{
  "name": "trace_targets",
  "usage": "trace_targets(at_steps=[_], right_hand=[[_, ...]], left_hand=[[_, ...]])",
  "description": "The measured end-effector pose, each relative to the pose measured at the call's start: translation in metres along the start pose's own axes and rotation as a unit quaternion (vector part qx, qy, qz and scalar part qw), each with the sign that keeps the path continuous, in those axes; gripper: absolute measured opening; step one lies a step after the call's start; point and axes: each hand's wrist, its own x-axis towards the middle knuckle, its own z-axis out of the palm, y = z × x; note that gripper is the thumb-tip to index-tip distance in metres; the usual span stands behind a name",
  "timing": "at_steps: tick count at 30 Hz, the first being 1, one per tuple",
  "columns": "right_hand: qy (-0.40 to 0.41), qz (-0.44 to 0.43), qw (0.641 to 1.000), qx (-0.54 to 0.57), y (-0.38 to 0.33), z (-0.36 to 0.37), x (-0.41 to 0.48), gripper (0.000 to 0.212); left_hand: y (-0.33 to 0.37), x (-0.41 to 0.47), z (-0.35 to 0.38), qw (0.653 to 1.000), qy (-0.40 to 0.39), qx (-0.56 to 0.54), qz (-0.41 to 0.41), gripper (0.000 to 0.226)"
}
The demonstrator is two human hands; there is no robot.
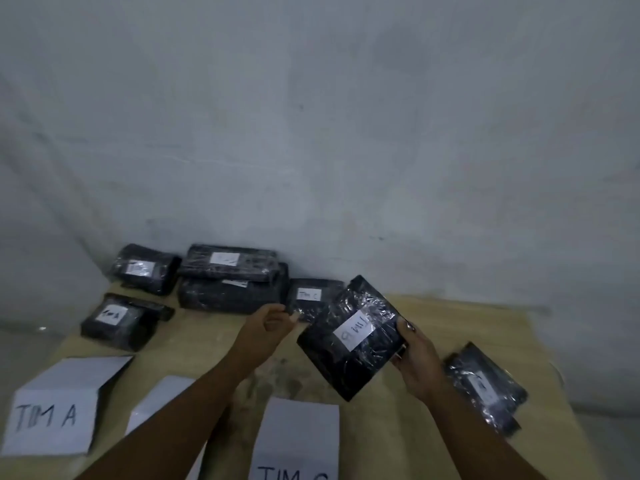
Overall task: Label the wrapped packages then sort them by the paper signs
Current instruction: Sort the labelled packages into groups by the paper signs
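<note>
My right hand (414,355) grips a black wrapped package (353,337) by its right edge and holds it tilted above the table; its white label reads "TIM B". My left hand (273,323) hovers just left of that package with fingers loosely curled, holding nothing. Folded paper signs stand near me: "TIM A" (55,417) on the left, a middle sign (159,407) partly hidden by my left arm, and "TIM C" (298,441). Several labelled black packages lie at the back, one marked "TIM A" (121,320) and one marked "TIM C" (311,296).
A stack of two packages (232,278) and another package (143,268) sit against the grey wall. One more black package (485,386) lies on the table's right side. The wooden table (433,313) ends at the right near that package.
</note>
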Motion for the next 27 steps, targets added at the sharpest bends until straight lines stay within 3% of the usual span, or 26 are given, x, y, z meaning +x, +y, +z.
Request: trace_targets(at_steps=[4, 8, 10, 12, 17, 20, 23, 25, 27], right_hand=[[-0.068, -0.063, 0.981, -0.17, -0.013, 0.086, 0.019, 0.03], [-0.135, -0.134, 0.907, -0.376, -0.01, 0.162, 0.041, 0.06], [-0.161, -0.143, 0.873, -0.437, -0.004, 0.199, 0.052, 0.046], [-0.19, -0.133, 0.864, -0.447, 0.003, 0.234, 0.057, 0.033], [-0.215, -0.113, 0.864, -0.44, 0.034, 0.3, 0.066, 0.051], [-0.147, -0.153, 0.863, -0.459, 0.056, 0.315, 0.073, 0.054], [0.019, -0.246, 0.836, -0.491, 0.078, 0.302, 0.076, 0.05], [0.11, -0.224, 0.835, -0.49, 0.096, 0.286, 0.075, 0.052], [0.117, -0.141, 0.874, -0.449, 0.109, 0.271, 0.069, 0.045]], left_hand=[[-0.017, 0.02, -0.056, 1.0, 0.03, -0.007, -0.008, 0.051], [-0.044, 0.033, -0.102, 0.992, 0.039, 0.106, 0.059, 0.072], [-0.053, 0.039, -0.121, 0.987, 0.04, 0.127, 0.085, 0.074], [-0.058, 0.043, -0.137, 0.986, 0.033, 0.132, 0.094, 0.067], [-0.083, 0.054, -0.177, 0.99, 0.017, 0.106, 0.093, 0.01], [-0.1, 0.06, -0.197, 0.993, 0.024, 0.081, 0.076, 0.013], [-0.113, 0.065, -0.209, 0.997, 0.051, 0.025, 0.042, 0.02], [-0.123, 0.07, -0.214, 0.997, 0.068, 0.023, 0.031, 0.021], [-0.131, 0.077, -0.215, 0.997, 0.07, 0.028, 0.029, 0.021]])
